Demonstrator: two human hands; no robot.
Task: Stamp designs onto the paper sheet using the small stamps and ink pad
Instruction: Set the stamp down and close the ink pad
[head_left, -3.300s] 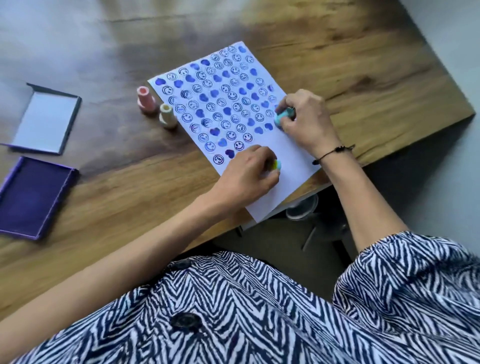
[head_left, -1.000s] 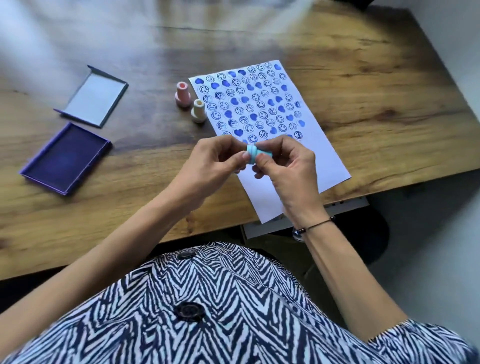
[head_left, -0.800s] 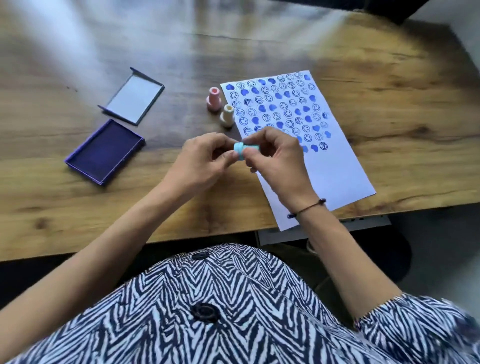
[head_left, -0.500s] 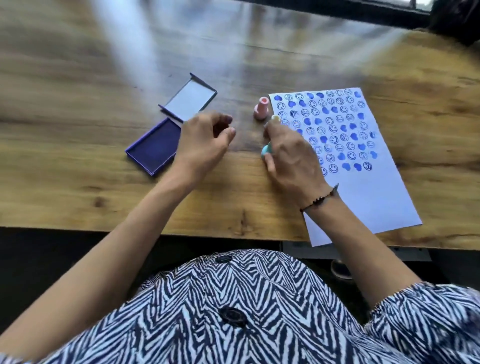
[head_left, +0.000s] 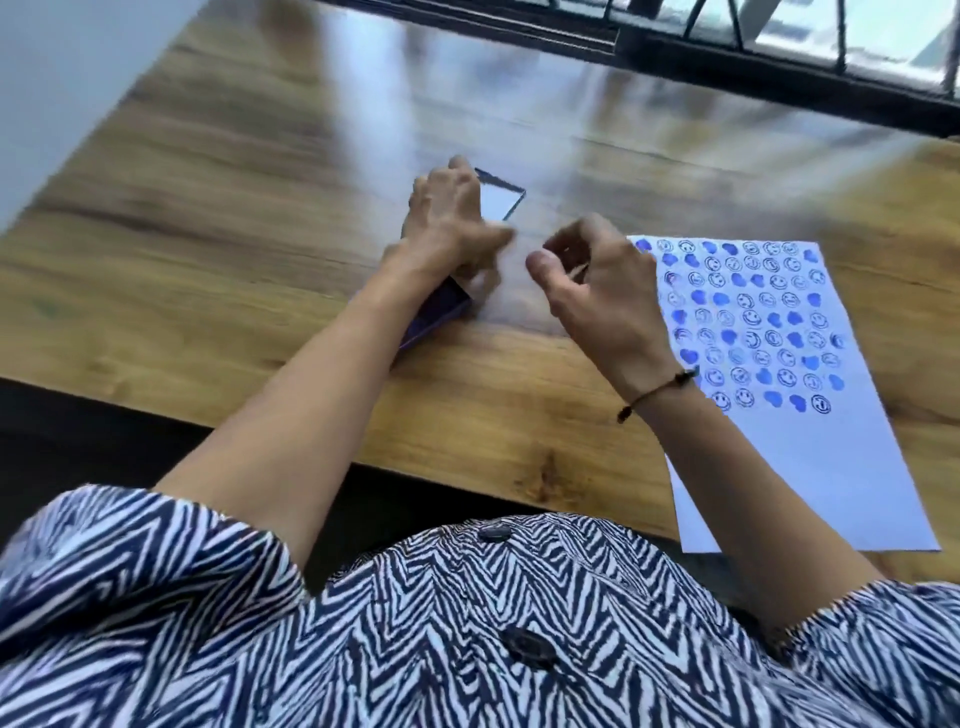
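A brown wooden table with visible grain (head_left: 218, 249) fills most of the view. Behind its far edge runs a dark metal railing (head_left: 779, 47) with bright daylight behind it, and a pale wall (head_left: 57, 67) stands at the left.

There is one white paper sheet covered with blue smiley faces and hearts (head_left: 810, 467); its near corner goes a little over the table edge. There is one purple rectangular ink pad (head_left: 436, 314), mostly hidden under the left forearm, and one flat lid with a pale inside and dark rim (head_left: 501, 200) lying just behind it. I cannot see any stamp clearly; the picture is blurred by motion.

The left hand (head_left: 449, 223) is above the ink pad, fingers bent downward and close together; if it holds something I cannot tell. The right hand (head_left: 597, 283) is just beside the left edge of the paper sheet, covering its upper left corner, with curled fingers; what is inside them is not visible. A thin dark cord bracelet (head_left: 657, 392) is on the right wrist. The ink pad lies left of the sheet, the two hands between them. The person wears a black-and-white zigzag patterned shirt (head_left: 467, 634).
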